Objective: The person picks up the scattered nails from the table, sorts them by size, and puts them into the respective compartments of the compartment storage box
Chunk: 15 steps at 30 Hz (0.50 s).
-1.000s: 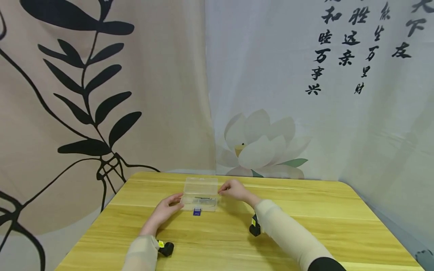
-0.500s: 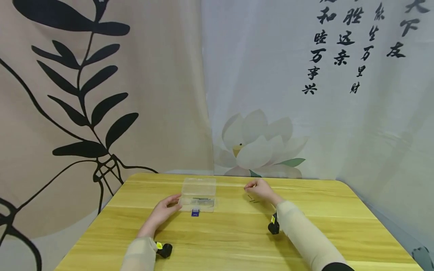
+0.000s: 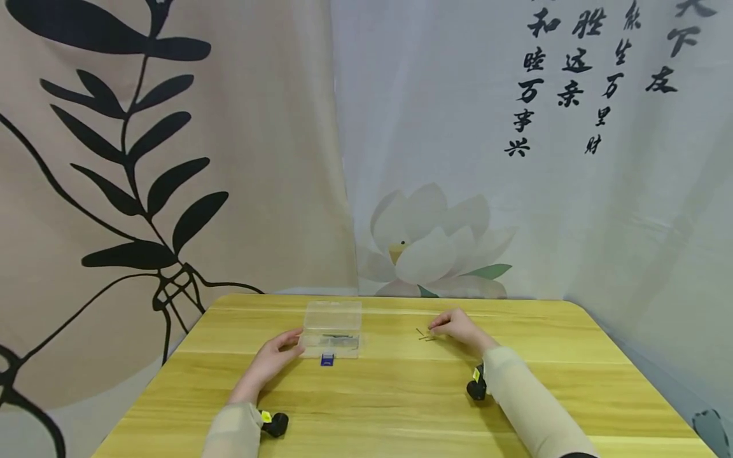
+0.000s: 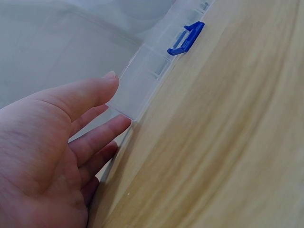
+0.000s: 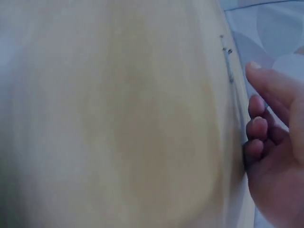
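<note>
A clear plastic box (image 3: 331, 346) with a raised lid (image 3: 333, 315) stands toward the back of the table, thin dark metal pieces (image 3: 339, 336) inside it. Its blue latch (image 3: 327, 360) hangs at the front and also shows in the left wrist view (image 4: 187, 39). My left hand (image 3: 273, 360) is at the box's left end, fingers nearly straight, thumb and fingertips right at its edge. To the right, several thin nail-like pieces (image 3: 424, 337) lie on the wood. My right hand (image 3: 460, 329) is just beside them, fingers loosely bent, with nothing visible in it.
The wooden table (image 3: 366, 407) reaches back to a hanging cloth (image 3: 275, 159) printed with leaves, a pale lotus and dark characters. Black wrist cameras (image 3: 476, 385) are worn at both cuffs. The right sleeve (image 3: 532, 401) crosses the table's right side.
My right hand has moved right, from beside the box to the nail-like pieces. My left hand stays at the box's left end. The head view has shifted slightly.
</note>
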{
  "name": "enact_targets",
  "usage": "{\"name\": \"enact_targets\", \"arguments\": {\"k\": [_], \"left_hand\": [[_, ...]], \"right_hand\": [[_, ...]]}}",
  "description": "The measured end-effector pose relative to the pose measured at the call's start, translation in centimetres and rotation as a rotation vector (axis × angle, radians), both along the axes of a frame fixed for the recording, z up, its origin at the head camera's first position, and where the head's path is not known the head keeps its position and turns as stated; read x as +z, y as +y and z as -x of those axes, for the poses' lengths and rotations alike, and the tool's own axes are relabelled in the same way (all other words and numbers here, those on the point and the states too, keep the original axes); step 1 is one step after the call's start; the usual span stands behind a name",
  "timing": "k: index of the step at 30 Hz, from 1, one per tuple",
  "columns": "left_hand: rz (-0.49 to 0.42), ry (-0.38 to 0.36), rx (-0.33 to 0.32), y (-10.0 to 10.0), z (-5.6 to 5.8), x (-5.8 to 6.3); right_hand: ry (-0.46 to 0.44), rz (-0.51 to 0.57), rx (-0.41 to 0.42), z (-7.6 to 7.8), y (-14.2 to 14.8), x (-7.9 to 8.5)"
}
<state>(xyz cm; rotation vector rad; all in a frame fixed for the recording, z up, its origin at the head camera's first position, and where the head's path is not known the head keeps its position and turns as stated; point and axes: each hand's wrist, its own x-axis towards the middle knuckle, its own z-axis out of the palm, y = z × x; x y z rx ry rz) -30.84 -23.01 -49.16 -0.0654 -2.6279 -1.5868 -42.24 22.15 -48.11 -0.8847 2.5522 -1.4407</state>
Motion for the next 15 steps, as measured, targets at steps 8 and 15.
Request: {"name": "enact_targets", "arguments": {"k": [8, 15], "left_hand": [[0.011, 0.019, -0.017, -0.26, 0.18, -0.08], [0.011, 0.023, -0.016, -0.28, 0.30, -0.08]], "right_hand": [[-0.111, -0.085, -0.001, -0.36, 0.24, -0.06], [-0.122, -0.096, -0.013, -0.72, -0.02, -0.06]]}}
